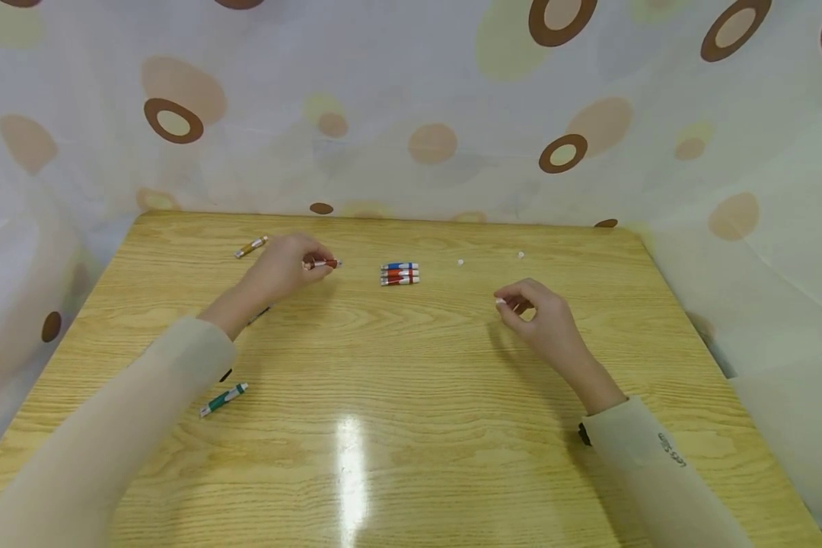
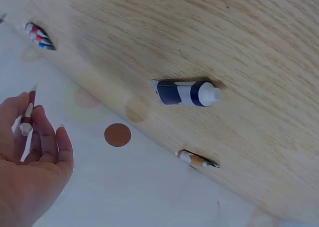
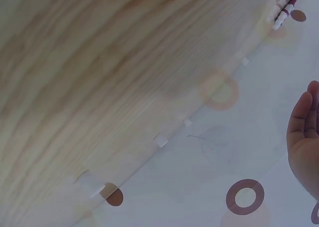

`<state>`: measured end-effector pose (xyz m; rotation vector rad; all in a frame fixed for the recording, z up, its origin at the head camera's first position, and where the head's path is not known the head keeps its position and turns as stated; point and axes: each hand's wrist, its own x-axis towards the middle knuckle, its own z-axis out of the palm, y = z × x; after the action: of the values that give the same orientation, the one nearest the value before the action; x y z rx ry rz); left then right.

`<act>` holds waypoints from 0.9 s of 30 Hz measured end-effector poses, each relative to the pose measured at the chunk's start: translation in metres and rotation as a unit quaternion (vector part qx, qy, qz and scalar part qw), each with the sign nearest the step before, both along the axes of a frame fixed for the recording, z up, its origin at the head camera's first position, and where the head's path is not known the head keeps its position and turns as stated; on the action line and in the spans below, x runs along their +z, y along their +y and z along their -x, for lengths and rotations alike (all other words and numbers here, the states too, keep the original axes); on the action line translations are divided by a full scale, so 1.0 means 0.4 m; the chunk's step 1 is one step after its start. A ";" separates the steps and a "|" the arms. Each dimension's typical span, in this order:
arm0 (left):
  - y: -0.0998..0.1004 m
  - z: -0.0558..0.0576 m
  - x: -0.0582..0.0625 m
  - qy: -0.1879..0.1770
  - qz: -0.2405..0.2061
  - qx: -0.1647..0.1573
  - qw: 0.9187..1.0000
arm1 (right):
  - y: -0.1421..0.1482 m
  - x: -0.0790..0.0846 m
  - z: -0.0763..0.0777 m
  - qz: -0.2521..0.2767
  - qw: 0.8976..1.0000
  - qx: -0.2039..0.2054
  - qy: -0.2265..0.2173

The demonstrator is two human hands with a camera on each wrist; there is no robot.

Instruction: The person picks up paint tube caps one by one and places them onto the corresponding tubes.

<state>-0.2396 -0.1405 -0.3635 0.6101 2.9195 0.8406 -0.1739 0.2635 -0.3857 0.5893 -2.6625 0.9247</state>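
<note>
My left hand (image 1: 284,266) holds a brownish-red paint tube (image 1: 325,263) between thumb and fingers, above the left part of the table. In the left wrist view the tube's white nozzle end (image 2: 26,129) points out of the hand. At the right, my right hand (image 1: 544,320) pinches a small white cap (image 1: 500,301) between thumb and fingertips, over the table. Its fingers are only partly visible in the right wrist view, where the cap is hidden. Between the hands lies a side-by-side row of blue, red and dark red paint tubes (image 1: 400,274).
Two small white caps (image 1: 460,262) (image 1: 520,255) lie toward the back right. An ochre tube (image 1: 251,247) is at the back left, a green tube (image 1: 224,399) nearer the front. A navy tube (image 2: 182,93) is mostly behind the left forearm in the head view. Patterned curtain (image 1: 383,99) borders the table.
</note>
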 end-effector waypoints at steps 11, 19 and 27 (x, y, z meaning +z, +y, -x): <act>0.039 -0.040 0.003 0.002 -0.055 -0.008 0.998 | -0.008 0.001 -0.004 0.005 1.000 0.012 0.003; 0.073 -0.065 0.003 0.033 -0.112 -0.016 0.993 | -0.012 0.001 -0.007 0.006 1.000 0.012 -0.007; 0.099 -0.083 0.008 0.003 -0.142 0.000 0.990 | -0.018 0.000 -0.007 0.007 1.000 0.004 -0.022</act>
<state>-0.2066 -0.1007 -0.3604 0.6270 2.8248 1.2700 -0.1709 0.2563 -0.3857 0.5827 -2.6913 0.9689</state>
